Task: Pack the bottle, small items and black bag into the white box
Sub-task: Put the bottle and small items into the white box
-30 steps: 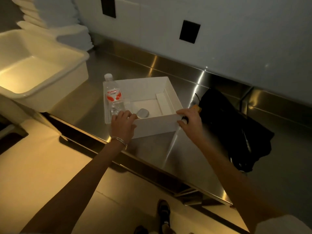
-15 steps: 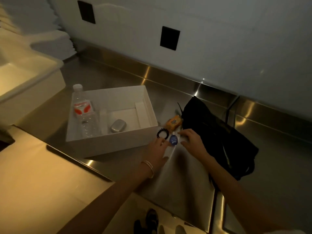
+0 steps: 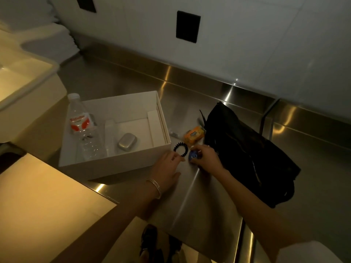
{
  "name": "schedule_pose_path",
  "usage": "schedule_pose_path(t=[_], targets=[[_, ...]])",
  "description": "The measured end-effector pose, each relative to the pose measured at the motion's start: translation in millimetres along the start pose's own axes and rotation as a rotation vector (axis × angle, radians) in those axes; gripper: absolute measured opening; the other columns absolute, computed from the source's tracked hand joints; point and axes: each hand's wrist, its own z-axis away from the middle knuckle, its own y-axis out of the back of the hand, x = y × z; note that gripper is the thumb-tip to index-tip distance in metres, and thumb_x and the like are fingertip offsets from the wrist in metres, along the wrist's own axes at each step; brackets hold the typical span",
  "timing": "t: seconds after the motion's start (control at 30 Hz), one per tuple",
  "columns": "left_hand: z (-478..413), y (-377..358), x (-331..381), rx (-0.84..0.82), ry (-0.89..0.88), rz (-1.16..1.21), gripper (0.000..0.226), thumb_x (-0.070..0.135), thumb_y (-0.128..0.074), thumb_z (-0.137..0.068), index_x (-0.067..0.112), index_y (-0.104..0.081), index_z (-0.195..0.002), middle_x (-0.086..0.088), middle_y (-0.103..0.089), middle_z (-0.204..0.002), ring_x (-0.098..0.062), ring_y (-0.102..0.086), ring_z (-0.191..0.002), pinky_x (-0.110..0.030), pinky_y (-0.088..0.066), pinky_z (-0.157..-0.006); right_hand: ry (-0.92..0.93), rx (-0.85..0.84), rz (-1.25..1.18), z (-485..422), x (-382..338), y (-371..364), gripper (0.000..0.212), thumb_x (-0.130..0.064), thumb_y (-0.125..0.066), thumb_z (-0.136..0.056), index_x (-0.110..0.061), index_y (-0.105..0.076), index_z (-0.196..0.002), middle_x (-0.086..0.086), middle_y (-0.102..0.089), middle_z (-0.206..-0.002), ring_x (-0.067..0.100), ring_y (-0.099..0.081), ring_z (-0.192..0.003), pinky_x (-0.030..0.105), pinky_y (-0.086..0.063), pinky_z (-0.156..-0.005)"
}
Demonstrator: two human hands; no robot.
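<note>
The open white box [image 3: 106,168] stands on the steel counter. A clear water bottle [image 3: 83,130] with a red label leans in its left side, and a small silver case [image 3: 127,142] lies on its floor. Just right of the box lie a black spiral hair tie [image 3: 180,149], a small blue item [image 3: 193,156] and an orange packet [image 3: 194,136]. The black bag [image 3: 250,156] lies further right. My left hand [image 3: 167,168] rests flat, fingertips touching the hair tie. My right hand [image 3: 207,158] has its fingers closed on the blue item.
A large cream tub [image 3: 22,88] stands at the left, with stacked white items [image 3: 43,35] behind it. A pale board [image 3: 43,211] lies below the counter's front edge. A small clear tube [image 3: 173,134] lies beside the orange packet. A white wall with black squares [image 3: 187,26] backs the counter.
My hands left the box's front wall and moved right to the small items. The left fingers reached the hair tie; the right hand closed on the blue item. The camera turned right.
</note>
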Motion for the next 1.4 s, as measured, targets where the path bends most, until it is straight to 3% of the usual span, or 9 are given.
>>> schedule_pose_path(t=[0.1,0.2,0.4,0.57,0.8,1.0,1.17,1.3,1.4], targets=[[7,18,9,0.068,-0.094,-0.02,0.041,0.012,-0.063,-0.078,0.015,-0.054,-0.118,-0.006,-0.051,-0.122,-0.021,-0.044,-0.111,-0.025,-0.04,-0.085,-0.018,0.066,-0.041,5,6,7,0.039,-0.017,-0.077,-0.07,-0.017,-0.06,-0.105,0.004,-0.057,-0.112,0.017,-0.058,-0.097,0.034,-0.052,-0.085],[11,46,10,0.231,-0.159,-0.063,0.034,0.009,-0.066,-0.068,0.011,-0.063,-0.101,-0.009,-0.062,-0.1,-0.021,-0.054,-0.09,-0.024,-0.041,-0.071,0.069,0.172,-0.105,16,2,22,0.036,-0.022,-0.077,-0.071,-0.017,-0.06,-0.103,0.0,-0.058,-0.104,0.01,-0.057,-0.089,0.028,-0.054,-0.081],[18,92,-47,0.258,-0.006,-0.102,0.038,0.015,-0.077,-0.068,0.011,-0.061,-0.103,-0.01,-0.063,-0.097,-0.025,-0.055,-0.088,-0.033,-0.046,-0.071,0.408,0.338,-0.209,17,-73,67,0.037,-0.023,-0.074,-0.071,-0.013,-0.06,-0.104,0.001,-0.057,-0.103,0.007,-0.056,-0.09,0.013,-0.049,-0.078],[41,115,-82,0.187,0.076,-0.108,0.034,0.025,-0.078,-0.069,0.012,-0.063,-0.096,-0.008,-0.065,-0.093,-0.023,-0.057,-0.081,-0.027,-0.04,-0.065,0.532,0.15,-0.036,-21,-144,56,0.037,-0.022,-0.076,-0.073,-0.017,-0.06,-0.106,0.002,-0.059,-0.103,0.011,-0.055,-0.089,0.022,-0.051,-0.076],[59,105,-104,0.091,0.138,-0.068,0.019,0.027,-0.055,-0.089,0.02,-0.062,-0.105,0.0,-0.062,-0.107,-0.015,-0.055,-0.097,-0.022,-0.039,-0.076,0.434,-0.266,0.593,-71,-196,-7,0.039,-0.023,-0.07,-0.077,-0.014,-0.05,-0.109,0.01,-0.057,-0.115,0.026,-0.053,-0.103,0.036,-0.044,-0.082],[56,104,-114,0.102,0.132,0.005,0.02,0.03,-0.053,-0.09,0.022,-0.062,-0.105,0.001,-0.062,-0.107,-0.014,-0.055,-0.097,-0.023,-0.042,-0.08,0.341,-0.471,0.735,-96,-198,-43,0.06,-0.02,-0.076,-0.073,-0.007,-0.037,-0.116,0.019,-0.053,-0.116,0.034,-0.054,-0.101,0.037,-0.043,-0.077],[55,101,-120,0.093,0.124,0.048,0.021,0.032,-0.052,-0.09,0.023,-0.062,-0.106,0.001,-0.062,-0.106,-0.013,-0.054,-0.094,-0.021,-0.04,-0.078,0.334,-0.504,0.735,-103,-180,-56,0.051,-0.017,-0.074,-0.073,-0.014,-0.04,-0.111,0.014,-0.055,-0.111,0.025,-0.053,-0.088,0.035,-0.045,-0.073],[55,97,-122,0.12,0.111,0.062,0.022,0.033,-0.053,-0.089,0.023,-0.062,-0.106,0.001,-0.062,-0.107,-0.013,-0.055,-0.096,-0.022,-0.042,-0.08,0.314,-0.454,0.603,-101,-181,-49,0.053,-0.011,-0.069,-0.077,-0.02,-0.042,-0.122,0.01,-0.053,-0.122,0.026,-0.053,-0.104,0.037,-0.047,-0.088],[54,94,-124,0.128,0.101,0.048,0.022,0.033,-0.053,-0.089,0.024,-0.062,-0.107,0.002,-0.062,-0.108,-0.012,-0.055,-0.096,-0.022,-0.042,-0.08,0.389,-0.314,0.505,-78,-190,-13,0.038,-0.008,-0.06,-0.084,-0.017,-0.049,-0.12,0.005,-0.053,-0.125,0.021,-0.053,-0.109,0.034,-0.047,-0.092]])
